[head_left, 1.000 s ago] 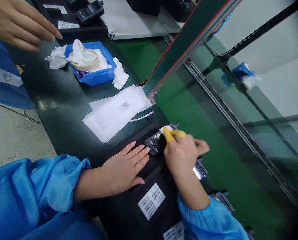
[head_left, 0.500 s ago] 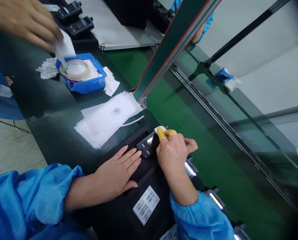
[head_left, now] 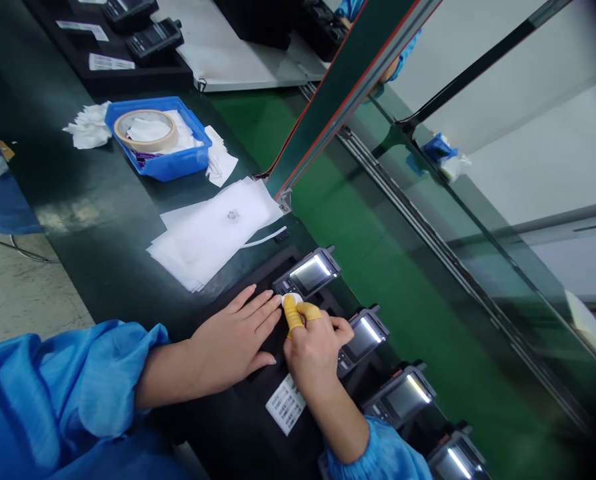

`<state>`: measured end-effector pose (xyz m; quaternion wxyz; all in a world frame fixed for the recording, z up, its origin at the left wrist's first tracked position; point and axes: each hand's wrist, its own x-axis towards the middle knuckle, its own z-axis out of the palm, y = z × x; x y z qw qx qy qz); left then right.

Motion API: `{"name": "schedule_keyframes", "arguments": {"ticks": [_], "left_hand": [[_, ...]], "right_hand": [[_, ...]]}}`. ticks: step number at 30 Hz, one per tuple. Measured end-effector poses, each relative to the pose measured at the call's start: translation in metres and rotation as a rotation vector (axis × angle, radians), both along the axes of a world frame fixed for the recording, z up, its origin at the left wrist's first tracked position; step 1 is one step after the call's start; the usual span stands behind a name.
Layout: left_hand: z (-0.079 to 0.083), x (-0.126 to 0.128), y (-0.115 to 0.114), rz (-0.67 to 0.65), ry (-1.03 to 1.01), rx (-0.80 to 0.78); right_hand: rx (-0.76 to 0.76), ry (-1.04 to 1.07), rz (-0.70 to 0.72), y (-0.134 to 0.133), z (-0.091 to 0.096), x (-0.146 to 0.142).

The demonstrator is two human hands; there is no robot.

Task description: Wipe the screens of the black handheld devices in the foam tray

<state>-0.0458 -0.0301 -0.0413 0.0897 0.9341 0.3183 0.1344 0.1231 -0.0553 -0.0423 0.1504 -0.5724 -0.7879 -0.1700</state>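
Yellow-capped fingers (head_left: 294, 313) of the right hand (head_left: 314, 347) pinch a small white wipe (head_left: 292, 299) at the near end of the top handheld device (head_left: 305, 276) — it sits in the black tray (head_left: 258, 400) on the table (head_left: 103, 213). Left hand (head_left: 235, 340) lies flat beside it, fingers pressed together on the tray.

One cam only, worn on my head, looking fwd and steeply down over my dark work table (head_left: 103, 220). It sits close: my left hand (head_left: 235, 340) and right hand (head_left: 315, 343) fill the lower centre, blue sleeves cut off by the bottom edge. View is tilted, so the table runs diagonally from lower right to upper left. A blue tray (head_left: 173, 163) lies farther off, upper left. Green conveyor belt (head_left: 378, 247) and glass partition stretch right. No 2nd view, so nothing shared.
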Motion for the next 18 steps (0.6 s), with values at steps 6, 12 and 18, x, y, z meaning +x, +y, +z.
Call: {"name": "schedule_keyframes", "arguments": {"ticks": [6, 12, 18], "left_hand": [[-0.004, -0.002, -0.002, 0.0, -0.033, 0.014], [-0.001, -0.001, -0.002, -0.008, -0.017, -0.015], [0.002, -0.001, -0.001, -0.021, -0.059, -0.038]], "right_hand": [[0.183, -0.044, -0.184, 0.031, 0.013, 0.04], [0.145, -0.05, -0.105, 0.024, 0.0, 0.038], [-0.065, -0.005, -0.011, -0.01, 0.007, -0.002]]}}
